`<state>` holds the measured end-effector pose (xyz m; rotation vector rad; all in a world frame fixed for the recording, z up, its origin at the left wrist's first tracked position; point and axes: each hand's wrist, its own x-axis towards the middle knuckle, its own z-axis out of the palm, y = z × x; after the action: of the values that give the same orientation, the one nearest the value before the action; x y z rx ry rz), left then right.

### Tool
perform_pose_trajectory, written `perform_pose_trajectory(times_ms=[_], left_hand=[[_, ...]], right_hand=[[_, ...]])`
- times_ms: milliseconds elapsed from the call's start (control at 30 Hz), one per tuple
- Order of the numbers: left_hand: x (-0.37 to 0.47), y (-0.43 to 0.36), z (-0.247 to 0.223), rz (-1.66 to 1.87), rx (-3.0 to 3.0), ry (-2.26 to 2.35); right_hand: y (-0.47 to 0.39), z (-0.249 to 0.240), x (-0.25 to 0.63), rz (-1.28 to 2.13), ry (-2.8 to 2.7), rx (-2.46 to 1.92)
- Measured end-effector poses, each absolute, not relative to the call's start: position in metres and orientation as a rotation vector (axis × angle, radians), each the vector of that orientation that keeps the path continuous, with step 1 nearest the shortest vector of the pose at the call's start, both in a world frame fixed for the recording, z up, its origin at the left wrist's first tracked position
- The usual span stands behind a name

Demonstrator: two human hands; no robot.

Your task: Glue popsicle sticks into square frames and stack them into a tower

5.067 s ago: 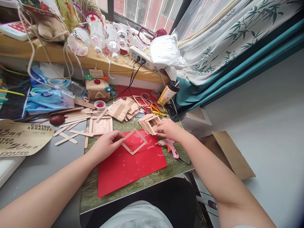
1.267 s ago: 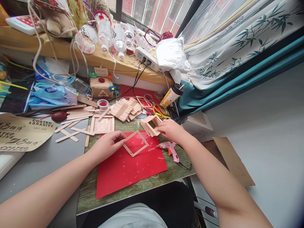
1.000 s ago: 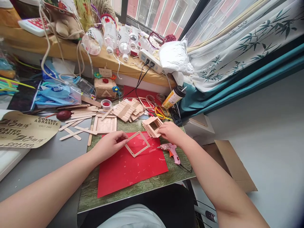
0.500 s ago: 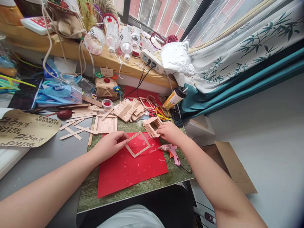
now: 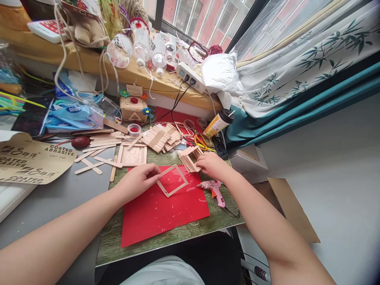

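Head view: the left fingers [image 5: 153, 170] are pinching a stick frame [image 5: 178, 189] by its left corner, right fingers [image 5: 202, 161] gripping a stick stack [image 5: 186, 161]; a sheet [image 5: 32, 163] is reading "COATED ABRASIVE," "GRIT 240."

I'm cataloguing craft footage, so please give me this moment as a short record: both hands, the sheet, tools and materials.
Left hand: pinches a square stick frame near one corner
Right hand: fingers at a stack of square frames; grip partly hidden
Sheet: red sheet, marked with pale streaks, beneath the left hand's frame
Tools: pink glue gun at the sheet's right edge; scissors beyond the stack
Materials: loose wooden sticks at left
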<state>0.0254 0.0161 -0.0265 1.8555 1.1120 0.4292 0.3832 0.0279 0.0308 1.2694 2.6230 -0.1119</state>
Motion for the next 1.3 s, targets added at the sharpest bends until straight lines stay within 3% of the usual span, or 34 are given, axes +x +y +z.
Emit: perform_pose_trajectory(times_ms=[500,900,1300], left_hand=[[0.025,0.017,-0.025,0.44,1.877,1.096],[0.026,0.018,-0.026,0.45,1.86,1.099],[0.026,0.018,-0.027,0.445,1.867,1.087]], right_hand=[[0.03,0.02,0.383,0.004,2.605,1.232],[0.031,0.044,0.387,-0.001,2.594,1.275],[0.034,0.024,0.376,-0.028,2.591,1.245]])
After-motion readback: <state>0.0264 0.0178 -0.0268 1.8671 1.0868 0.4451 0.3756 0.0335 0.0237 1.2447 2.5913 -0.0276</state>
